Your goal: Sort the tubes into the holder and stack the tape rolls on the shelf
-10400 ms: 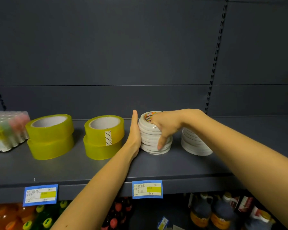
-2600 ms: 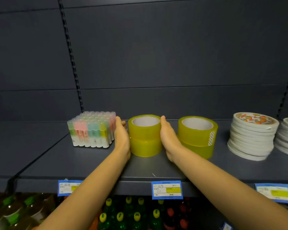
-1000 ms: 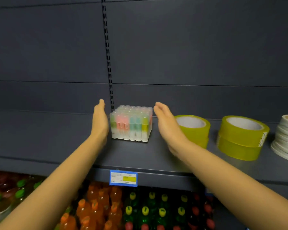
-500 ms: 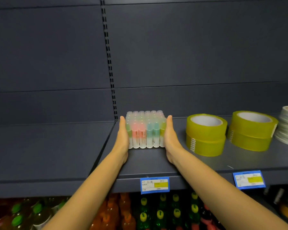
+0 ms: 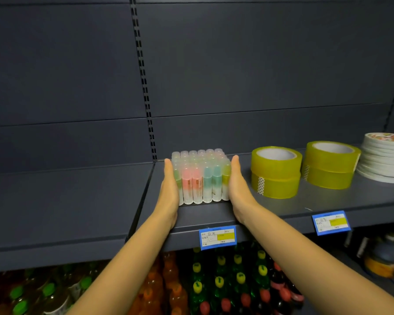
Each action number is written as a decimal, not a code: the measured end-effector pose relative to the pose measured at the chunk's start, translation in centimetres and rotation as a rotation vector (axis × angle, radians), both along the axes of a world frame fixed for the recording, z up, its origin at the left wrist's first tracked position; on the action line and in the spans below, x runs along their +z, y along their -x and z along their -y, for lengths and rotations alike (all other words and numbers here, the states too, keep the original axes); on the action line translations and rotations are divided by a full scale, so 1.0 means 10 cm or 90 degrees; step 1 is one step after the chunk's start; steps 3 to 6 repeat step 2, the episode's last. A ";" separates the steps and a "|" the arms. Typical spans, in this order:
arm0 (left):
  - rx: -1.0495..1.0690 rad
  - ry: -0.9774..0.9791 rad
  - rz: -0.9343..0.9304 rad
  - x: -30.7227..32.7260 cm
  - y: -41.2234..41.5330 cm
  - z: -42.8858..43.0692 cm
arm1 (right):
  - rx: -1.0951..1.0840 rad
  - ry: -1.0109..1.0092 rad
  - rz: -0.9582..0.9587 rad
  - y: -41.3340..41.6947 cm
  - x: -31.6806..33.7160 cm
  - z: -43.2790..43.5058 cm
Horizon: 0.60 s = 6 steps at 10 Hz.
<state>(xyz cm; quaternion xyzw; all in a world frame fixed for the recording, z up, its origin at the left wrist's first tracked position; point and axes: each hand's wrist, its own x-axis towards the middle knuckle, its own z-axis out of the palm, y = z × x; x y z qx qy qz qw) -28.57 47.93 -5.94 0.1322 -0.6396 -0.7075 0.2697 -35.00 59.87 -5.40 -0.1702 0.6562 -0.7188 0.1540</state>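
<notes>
A square block of frosted tubes (image 5: 200, 176) with pink, teal and yellow-green bodies stands upright on the dark grey shelf (image 5: 316, 201). My left hand (image 5: 170, 186) lies flat against the block's left side, fingers straight. My right hand (image 5: 237, 183) presses flat against its right side. To the right stand two stacks of yellow tape rolls (image 5: 275, 171) (image 5: 330, 164), each two rolls high. A stack of several thin white tape rolls (image 5: 383, 160) sits at the far right, partly cut off by the frame edge.
Blue and yellow price labels (image 5: 217, 237) (image 5: 331, 222) hang on the shelf's front edge. A lower grey shelf section (image 5: 66, 196) lies to the left. Drink bottles (image 5: 218, 283) fill the shelf below. The dark back panel (image 5: 237, 76) rises behind.
Over the last second both hands closed in from either side of the tube block and now press against its sides. Since half a second ago they hardly moved.
</notes>
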 end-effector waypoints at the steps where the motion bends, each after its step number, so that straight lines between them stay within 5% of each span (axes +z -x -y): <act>1: 0.003 0.011 0.016 0.00 -0.04 -0.02 | 0.003 -0.038 -0.005 -0.01 0.01 -0.05; 2: 0.095 0.081 0.022 -0.03 -0.11 -0.03 | 0.005 -0.048 -0.037 -0.03 0.01 -0.21; 6: 0.095 0.081 0.022 -0.03 -0.11 -0.03 | 0.005 -0.048 -0.037 -0.03 0.01 -0.21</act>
